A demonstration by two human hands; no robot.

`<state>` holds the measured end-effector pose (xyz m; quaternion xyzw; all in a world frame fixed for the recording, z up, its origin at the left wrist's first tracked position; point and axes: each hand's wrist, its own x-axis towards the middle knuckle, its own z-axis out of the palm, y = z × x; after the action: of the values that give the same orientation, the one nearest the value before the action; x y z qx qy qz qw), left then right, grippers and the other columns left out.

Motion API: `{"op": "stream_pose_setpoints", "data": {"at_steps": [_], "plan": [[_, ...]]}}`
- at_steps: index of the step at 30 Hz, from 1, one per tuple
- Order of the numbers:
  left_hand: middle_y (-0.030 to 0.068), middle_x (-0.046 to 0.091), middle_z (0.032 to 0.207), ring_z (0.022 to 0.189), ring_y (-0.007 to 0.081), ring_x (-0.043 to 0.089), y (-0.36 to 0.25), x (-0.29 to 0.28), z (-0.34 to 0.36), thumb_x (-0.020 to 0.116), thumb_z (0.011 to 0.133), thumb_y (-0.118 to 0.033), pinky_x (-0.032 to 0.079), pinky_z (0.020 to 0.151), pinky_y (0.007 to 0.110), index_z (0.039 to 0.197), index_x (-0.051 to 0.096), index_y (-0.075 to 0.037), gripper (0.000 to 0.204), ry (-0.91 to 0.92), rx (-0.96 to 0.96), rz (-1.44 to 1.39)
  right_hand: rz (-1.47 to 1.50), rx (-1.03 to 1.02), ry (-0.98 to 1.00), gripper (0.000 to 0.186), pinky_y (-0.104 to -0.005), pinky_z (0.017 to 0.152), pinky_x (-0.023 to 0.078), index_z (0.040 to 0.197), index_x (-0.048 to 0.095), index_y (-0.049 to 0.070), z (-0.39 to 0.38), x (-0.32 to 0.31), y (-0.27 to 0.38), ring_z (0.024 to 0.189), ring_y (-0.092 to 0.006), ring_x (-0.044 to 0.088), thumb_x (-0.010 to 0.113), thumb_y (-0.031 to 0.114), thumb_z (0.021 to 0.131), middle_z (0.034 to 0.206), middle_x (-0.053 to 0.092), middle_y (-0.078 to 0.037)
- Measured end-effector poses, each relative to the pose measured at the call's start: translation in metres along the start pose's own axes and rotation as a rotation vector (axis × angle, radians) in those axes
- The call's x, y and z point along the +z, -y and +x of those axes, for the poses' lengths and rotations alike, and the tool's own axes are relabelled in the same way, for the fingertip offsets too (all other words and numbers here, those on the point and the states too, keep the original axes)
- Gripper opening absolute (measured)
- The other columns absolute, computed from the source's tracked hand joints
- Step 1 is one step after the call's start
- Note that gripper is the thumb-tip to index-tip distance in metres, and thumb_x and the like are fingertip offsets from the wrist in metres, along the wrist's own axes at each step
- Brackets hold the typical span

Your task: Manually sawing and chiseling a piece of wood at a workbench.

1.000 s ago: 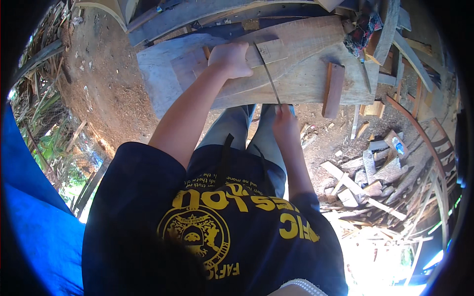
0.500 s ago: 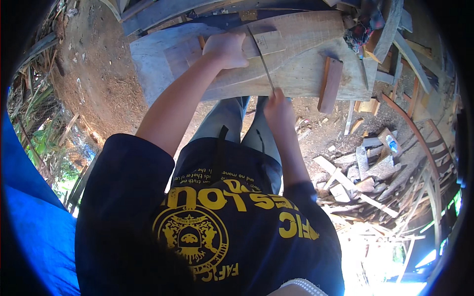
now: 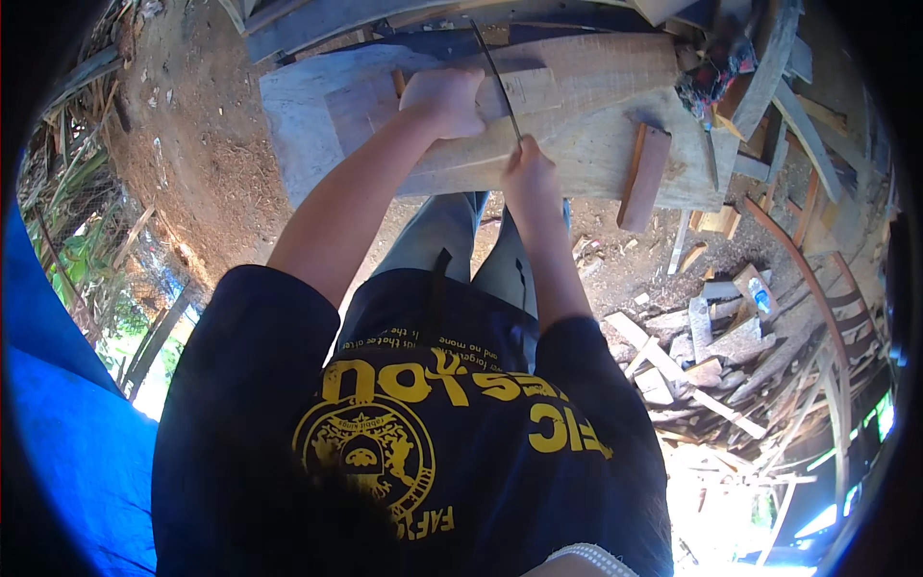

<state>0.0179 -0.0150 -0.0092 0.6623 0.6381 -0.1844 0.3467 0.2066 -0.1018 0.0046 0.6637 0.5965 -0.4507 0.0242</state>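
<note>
Up in the top middle of the frame, the left hand (image 3: 442, 102) is pressing on a flat wooden board (image 3: 533, 88), though I can't tell how open it is, and the right hand (image 3: 532, 175) is squeezing a thin saw (image 3: 496, 75) that is crossing the board.

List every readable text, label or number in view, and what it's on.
Dark shirt: large yellow lettering, wording not copied.
Shirt: round yellow emblem with lettering, not copied.
Shirt: small yellow print lines, too small to read fully.
Flat wooden piece at left hand: any mark too faint to read.
</note>
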Motion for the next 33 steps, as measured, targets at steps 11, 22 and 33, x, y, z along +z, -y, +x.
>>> {"op": "stream_pose_setpoints", "data": {"at_steps": [11, 22, 33], "plan": [[0.017, 0.068, 0.094, 0.09, 0.0327, 0.068, 0.0, 0.004, -0.001, 0.074, 0.061, -0.031, 0.054, 0.077, 0.043, 0.099, 0.06, -0.005, 0.048, -0.002, -0.006, -0.053, 0.036, -0.124, -0.065, 0.021, -0.0563, 0.067, 0.052, 0.105, 0.056, 0.005, 0.0, 0.019, -0.027, 0.08, -0.047, 0.065, 0.05, 0.023, 0.096, 0.082, 0.065, -0.029], [0.0164, 0.069, 0.096, 0.091, 0.0312, 0.068, -0.002, 0.002, -0.003, 0.072, 0.062, -0.031, 0.054, 0.077, 0.043, 0.103, 0.06, -0.006, 0.049, 0.018, -0.01, -0.024, 0.005, -0.024, -0.011, 0.021, -0.0551, 0.069, 0.052, 0.104, 0.057, 0.003, 0.007, 0.015, -0.015, 0.081, -0.0464, 0.065, 0.049, 0.021, 0.097, 0.081, 0.066, -0.027], [0.0163, 0.069, 0.096, 0.093, 0.0311, 0.067, 0.0, 0.004, -0.001, 0.073, 0.061, -0.031, 0.054, 0.08, 0.043, 0.102, 0.061, -0.005, 0.051, 0.007, -0.011, -0.035, -0.008, -0.134, -0.069, 0.014, -0.0561, 0.069, 0.052, 0.1, 0.055, 0.007, 0.002, 0.007, -0.012, 0.08, -0.0461, 0.065, 0.051, 0.019, 0.095, 0.081, 0.066, -0.026]]}}
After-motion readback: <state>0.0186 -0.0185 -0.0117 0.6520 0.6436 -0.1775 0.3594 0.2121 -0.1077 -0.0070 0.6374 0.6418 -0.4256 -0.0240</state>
